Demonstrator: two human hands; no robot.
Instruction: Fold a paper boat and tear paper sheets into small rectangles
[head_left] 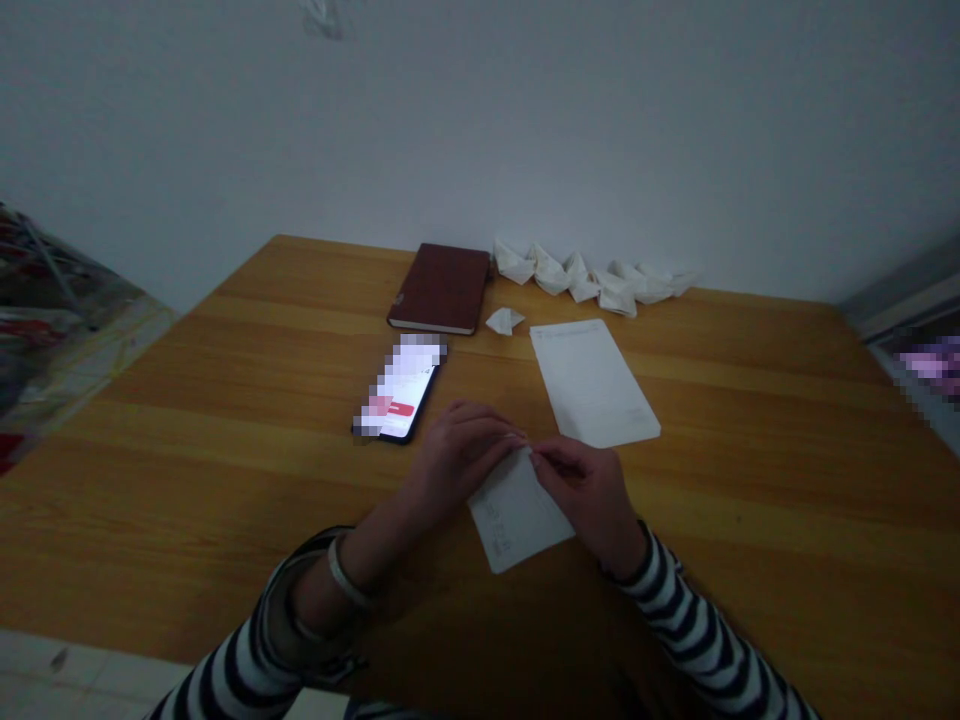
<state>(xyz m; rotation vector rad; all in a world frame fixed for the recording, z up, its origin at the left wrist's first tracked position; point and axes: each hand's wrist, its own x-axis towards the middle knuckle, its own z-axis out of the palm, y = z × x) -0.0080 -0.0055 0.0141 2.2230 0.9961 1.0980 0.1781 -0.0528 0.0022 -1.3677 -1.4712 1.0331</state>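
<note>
Both hands meet at the top edge of a folded sheet of white paper point(517, 515), which has faint lines and print at its lower left. My left hand point(463, 455) is closed, its thumb and fingertips pinching the paper's upper corner. Close by, my right hand point(592, 490) pinches the same edge between thumb and forefinger. Exactly how the paper is creased under the fingertips is hidden. Just beyond the right hand, a flat white sheet point(592, 385) with rounded corners lies on the wooden table point(225, 400).
A lit phone point(401, 390) lies left of centre, with a dark red notebook point(442, 288) behind it. Several folded white paper shapes point(551, 270) line the wall side. One small folded paper piece point(504, 320) sits apart, right of the notebook. A wall point(480, 120) closes off the back.
</note>
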